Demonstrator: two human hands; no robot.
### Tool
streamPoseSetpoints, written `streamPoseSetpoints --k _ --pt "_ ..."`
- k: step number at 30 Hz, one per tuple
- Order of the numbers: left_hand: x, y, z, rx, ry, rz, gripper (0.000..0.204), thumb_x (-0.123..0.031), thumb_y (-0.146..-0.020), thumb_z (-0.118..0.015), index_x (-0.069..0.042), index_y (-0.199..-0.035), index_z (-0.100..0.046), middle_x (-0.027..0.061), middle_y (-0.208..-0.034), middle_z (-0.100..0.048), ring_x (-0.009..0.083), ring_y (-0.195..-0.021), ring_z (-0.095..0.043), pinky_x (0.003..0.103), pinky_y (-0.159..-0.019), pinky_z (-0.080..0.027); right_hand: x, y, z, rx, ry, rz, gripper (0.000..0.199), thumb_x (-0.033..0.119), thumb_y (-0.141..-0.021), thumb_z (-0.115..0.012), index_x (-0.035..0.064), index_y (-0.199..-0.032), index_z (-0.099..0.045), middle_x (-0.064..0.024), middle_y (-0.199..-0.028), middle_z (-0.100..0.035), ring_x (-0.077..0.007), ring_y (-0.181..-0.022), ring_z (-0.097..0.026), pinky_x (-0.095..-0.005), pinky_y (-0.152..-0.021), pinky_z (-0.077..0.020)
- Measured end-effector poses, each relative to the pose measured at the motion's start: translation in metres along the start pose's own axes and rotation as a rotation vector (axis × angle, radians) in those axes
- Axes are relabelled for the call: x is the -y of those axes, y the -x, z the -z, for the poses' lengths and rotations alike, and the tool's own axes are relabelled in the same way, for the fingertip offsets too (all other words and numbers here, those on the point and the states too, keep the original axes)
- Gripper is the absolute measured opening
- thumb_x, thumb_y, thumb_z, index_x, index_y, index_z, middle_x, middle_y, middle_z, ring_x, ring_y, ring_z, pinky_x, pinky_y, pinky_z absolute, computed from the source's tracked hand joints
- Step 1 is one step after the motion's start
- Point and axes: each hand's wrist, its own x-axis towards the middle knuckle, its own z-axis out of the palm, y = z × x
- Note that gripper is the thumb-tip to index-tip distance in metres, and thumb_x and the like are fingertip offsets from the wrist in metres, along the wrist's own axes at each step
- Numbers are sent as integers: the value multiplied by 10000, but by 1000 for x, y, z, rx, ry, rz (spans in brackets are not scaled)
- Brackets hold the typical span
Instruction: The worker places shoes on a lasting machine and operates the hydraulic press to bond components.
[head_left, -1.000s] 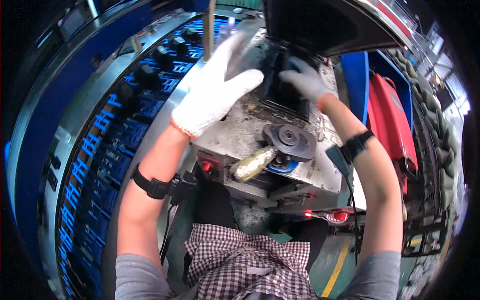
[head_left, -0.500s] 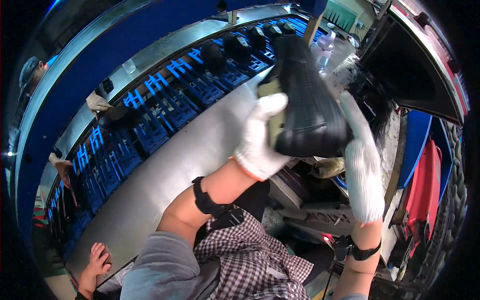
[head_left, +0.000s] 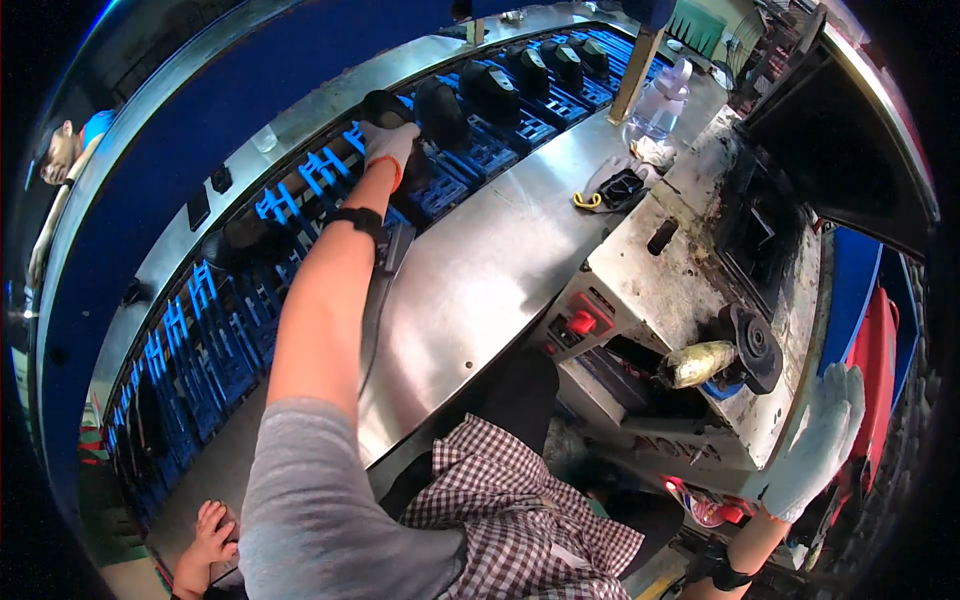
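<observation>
Left hand (head_left: 388,143) in white knit glove, fingers closed on black shoe (head_left: 392,112), far left on blue slotted conveyor (head_left: 300,190). Right hand (head_left: 818,440), gloved, fingers spread wide, empty, near right beside grey dirty machine (head_left: 680,290).

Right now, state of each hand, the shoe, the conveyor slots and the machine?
left hand: gloved, arm stretched out, gripping the black shoe
black shoe: upright on the blue conveyor racks
blue conveyor racks: black shoes in the far slots, near slots bare
right hand: gloved, open, holding nothing, beside the machine
machine: top stained, dark chamber open
red button: cannot tell if pressed
</observation>
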Motion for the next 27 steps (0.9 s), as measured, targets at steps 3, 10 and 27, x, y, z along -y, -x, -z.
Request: streamPoseSetpoints --k 3,10,27 --pt "24 -10 -20 222 -390 94 1231 -461 -907 -776 -43 -1742 26 271 -1742 -323 421 -1592 -372 494 -1290 -323 -1 8 -4 -6 100 16 496 237 -1172 -379 -66 -1556 -467 -231 -1543 -551 -328 -1447 -539 -475 -1244 -413" --pt "42 38 45 109 -207 43 1119 -638 -925 -694 -13 -1718 -211 321 -1700 -360 446 -1588 -355 501 -1291 -315 2 21 7 259 1026 579 351 69 -1120 -464 -102 -1347 -670 -187 -1523 -578 -313 -1432 -564 -428 -1194 -485" --pt "182 -31 226 -511 422 402 807 -460 -761 -911 -92 -1377 -543 183 -1279 -678 353 -1134 -682 491 -1053 -549 -21 22 -12 14 51 -59 426 183 -1126 -490 -76 -1458 -560 -214 -1416 -635 -312 -1303 -639 -446 -1121 -537"
